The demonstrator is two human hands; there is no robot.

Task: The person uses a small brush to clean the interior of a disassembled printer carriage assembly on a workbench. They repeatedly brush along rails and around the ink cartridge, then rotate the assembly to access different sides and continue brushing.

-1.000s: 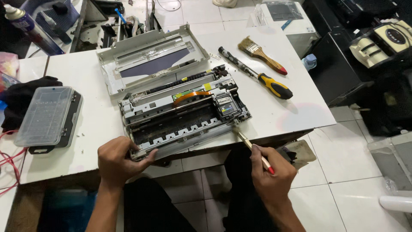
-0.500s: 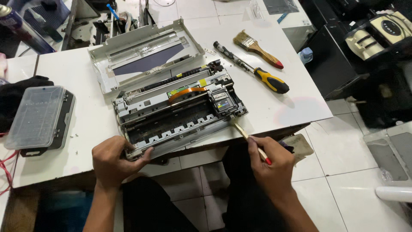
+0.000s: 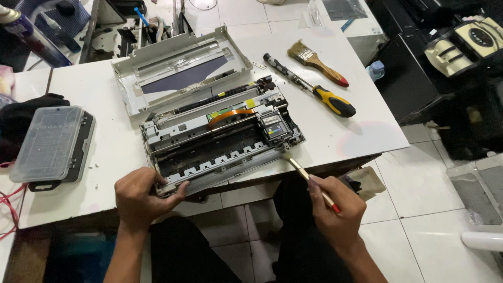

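Printer chassis (image 3: pixel 220 141) is clamped at its near-left corner by left hand (image 3: pixel 140 198); thin brush (image 3: pixel 306 175), pinched in right hand (image 3: pixel 335 215), is angled up-left w/ tip at chassis's near-right corner.

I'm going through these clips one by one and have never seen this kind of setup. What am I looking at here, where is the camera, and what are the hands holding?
The picture comes from a camera worn on a person's head, looking down at their own two bare hands. On the white table lies an opened printer mechanism, with its grey cover lying just behind it. The left hand grips the front left corner of the mechanism. The right hand holds a thin brush with a red handle end, its tip at the mechanism's front right corner. Also on the table: a clear-lidded parts case at the left, and a yellow-and-black screwdriver and a wider paintbrush at the right.
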